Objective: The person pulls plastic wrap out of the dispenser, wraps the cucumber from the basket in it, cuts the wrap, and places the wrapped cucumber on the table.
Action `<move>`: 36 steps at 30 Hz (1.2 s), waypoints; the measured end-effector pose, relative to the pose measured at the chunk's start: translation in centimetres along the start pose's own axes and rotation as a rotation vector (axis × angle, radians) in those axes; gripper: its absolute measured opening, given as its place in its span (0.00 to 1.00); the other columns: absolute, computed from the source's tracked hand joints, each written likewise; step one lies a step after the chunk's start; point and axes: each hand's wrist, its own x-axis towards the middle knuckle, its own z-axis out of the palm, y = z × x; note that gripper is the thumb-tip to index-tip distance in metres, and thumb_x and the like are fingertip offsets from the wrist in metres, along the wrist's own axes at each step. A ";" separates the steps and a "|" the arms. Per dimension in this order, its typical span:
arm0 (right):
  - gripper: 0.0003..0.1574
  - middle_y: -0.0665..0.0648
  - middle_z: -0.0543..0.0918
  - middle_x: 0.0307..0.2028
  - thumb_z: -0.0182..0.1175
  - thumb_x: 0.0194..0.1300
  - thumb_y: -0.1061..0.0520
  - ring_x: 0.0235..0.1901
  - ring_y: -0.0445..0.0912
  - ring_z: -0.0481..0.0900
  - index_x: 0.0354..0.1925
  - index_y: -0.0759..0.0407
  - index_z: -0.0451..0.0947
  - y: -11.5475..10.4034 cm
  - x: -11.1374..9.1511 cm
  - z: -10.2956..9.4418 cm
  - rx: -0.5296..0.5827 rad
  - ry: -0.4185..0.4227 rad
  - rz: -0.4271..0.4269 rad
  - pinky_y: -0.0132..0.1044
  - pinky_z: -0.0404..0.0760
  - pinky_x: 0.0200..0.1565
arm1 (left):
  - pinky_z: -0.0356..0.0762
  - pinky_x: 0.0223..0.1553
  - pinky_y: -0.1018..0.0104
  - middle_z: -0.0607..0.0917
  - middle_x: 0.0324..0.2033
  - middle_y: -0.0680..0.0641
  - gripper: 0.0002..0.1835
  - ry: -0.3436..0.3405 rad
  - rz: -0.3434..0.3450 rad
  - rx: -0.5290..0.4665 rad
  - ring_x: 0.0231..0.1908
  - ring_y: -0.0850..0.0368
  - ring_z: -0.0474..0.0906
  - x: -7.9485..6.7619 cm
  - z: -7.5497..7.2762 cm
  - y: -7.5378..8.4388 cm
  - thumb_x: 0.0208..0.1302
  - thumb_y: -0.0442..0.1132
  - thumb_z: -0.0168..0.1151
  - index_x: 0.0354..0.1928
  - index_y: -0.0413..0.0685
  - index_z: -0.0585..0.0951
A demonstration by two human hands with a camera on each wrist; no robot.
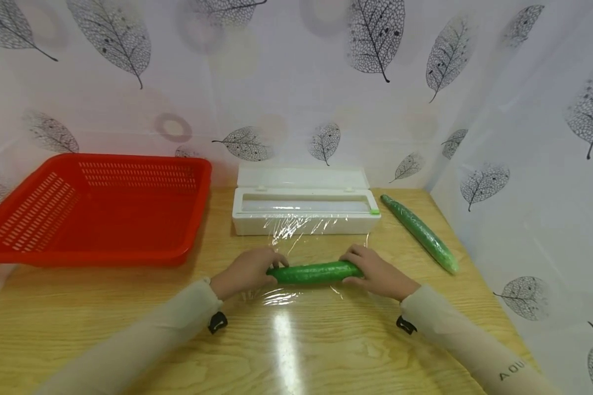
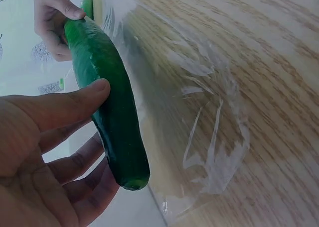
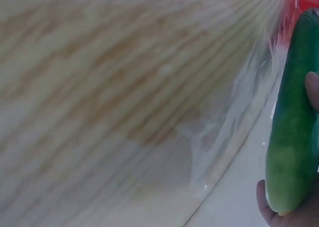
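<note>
A green cucumber (image 1: 316,272) is held level by both hands, one at each end, over clear plastic wrap (image 1: 281,296) on the table. My left hand (image 1: 250,270) grips its left end; in the left wrist view the thumb lies along the near side of the cucumber (image 2: 112,112) with fingers behind it. At the other end my right hand (image 1: 377,272) pinches the cucumber between thumb and fingers. The wrap stretches from a white cling film dispenser (image 1: 306,225), its lid raised, and lies wrinkled in the left wrist view (image 2: 209,137).
A red plastic basket (image 1: 128,257) stands on the left of the wooden table (image 1: 217,351). To the right of the dispenser lies a second cucumber (image 1: 422,233) with a shiny film around it. A leaf-patterned sheet (image 1: 286,99) hangs behind the table and along its right side.
</note>
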 end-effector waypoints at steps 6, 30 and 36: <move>0.26 0.52 0.74 0.41 0.66 0.56 0.46 0.39 0.41 0.70 0.49 0.58 0.77 0.0 0.2 0.4 -0.048 0.030 -0.028 0.39 0.73 0.42 | 0.78 0.44 0.57 0.85 0.39 0.48 0.20 0.006 -0.006 0.009 0.41 0.54 0.80 0.1 0.2 -0.1 0.49 0.34 0.70 0.47 0.51 0.82; 0.31 0.53 0.76 0.43 0.70 0.51 0.45 0.40 0.42 0.71 0.50 0.57 0.76 0.1 0.5 0.8 -0.072 0.038 -0.036 0.38 0.74 0.42 | 0.77 0.45 0.62 0.79 0.47 0.50 0.30 -0.008 0.166 0.152 0.43 0.56 0.77 2.4 2.0 2.0 0.49 0.45 0.71 0.57 0.57 0.74; 0.22 0.53 0.77 0.40 0.72 0.48 0.55 0.41 0.46 0.76 0.43 0.59 0.78 0.1 -0.8 -1.3 -0.056 0.076 -0.021 0.42 0.79 0.44 | 0.78 0.44 0.62 0.81 0.47 0.50 0.27 -0.016 0.162 0.127 0.43 0.56 0.78 2.8 2.1 2.4 0.52 0.41 0.69 0.56 0.55 0.74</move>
